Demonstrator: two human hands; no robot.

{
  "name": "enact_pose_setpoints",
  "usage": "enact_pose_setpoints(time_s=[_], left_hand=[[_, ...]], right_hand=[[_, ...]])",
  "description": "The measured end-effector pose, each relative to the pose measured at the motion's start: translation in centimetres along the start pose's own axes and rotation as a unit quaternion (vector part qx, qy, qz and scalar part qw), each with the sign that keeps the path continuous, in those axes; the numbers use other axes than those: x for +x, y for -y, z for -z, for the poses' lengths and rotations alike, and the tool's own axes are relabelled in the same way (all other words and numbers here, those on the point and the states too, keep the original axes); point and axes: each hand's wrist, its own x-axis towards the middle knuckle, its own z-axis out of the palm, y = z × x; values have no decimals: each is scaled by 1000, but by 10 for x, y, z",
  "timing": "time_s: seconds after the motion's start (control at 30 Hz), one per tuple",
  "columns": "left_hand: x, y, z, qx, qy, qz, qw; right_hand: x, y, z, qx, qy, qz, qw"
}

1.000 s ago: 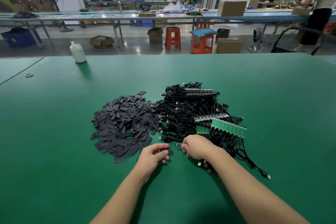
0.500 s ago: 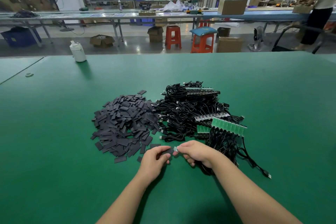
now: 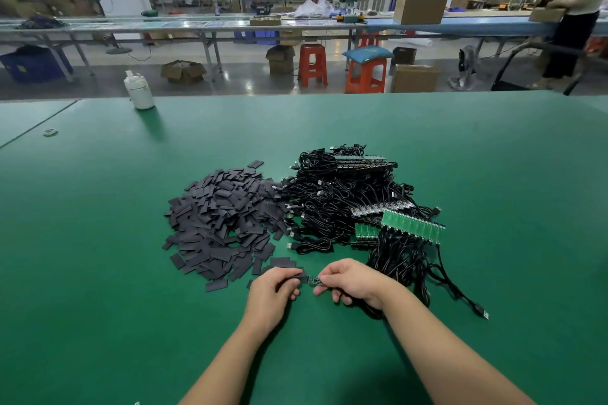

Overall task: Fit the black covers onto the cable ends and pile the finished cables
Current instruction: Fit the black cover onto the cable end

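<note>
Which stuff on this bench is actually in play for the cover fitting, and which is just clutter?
In play:
- left hand pinching a black cover
- right hand holding a cable end
- pile of black covers
- heap of black cables

Lying about:
- white bottle
- small ring-shaped item, far left

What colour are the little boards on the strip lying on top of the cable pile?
Green, seen in the head view: the strip of boards lies on the black cables.

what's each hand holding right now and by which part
Left hand pinches a black cover by its near end; right hand holds a cable's small board end just behind the board.
</note>
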Motion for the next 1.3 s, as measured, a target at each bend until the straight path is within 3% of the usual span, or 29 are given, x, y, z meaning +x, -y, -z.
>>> enact_pose_setpoints(time_s=[0.17, 0.63, 0.9, 1.3], left_hand=[[-4, 0, -1, 51, 5, -42, 998], [-4, -2, 3, 56, 13, -38, 998], [-5, -3, 2, 81, 8, -49, 995], [-1, -9, 6, 100, 63, -59, 991]], right_hand=[[1, -7, -1, 43, -35, 13, 998], [5, -10, -2, 67, -57, 4, 996], [5, -7, 0, 71, -43, -13, 996], [4, -2, -3, 41, -30, -8, 999]])
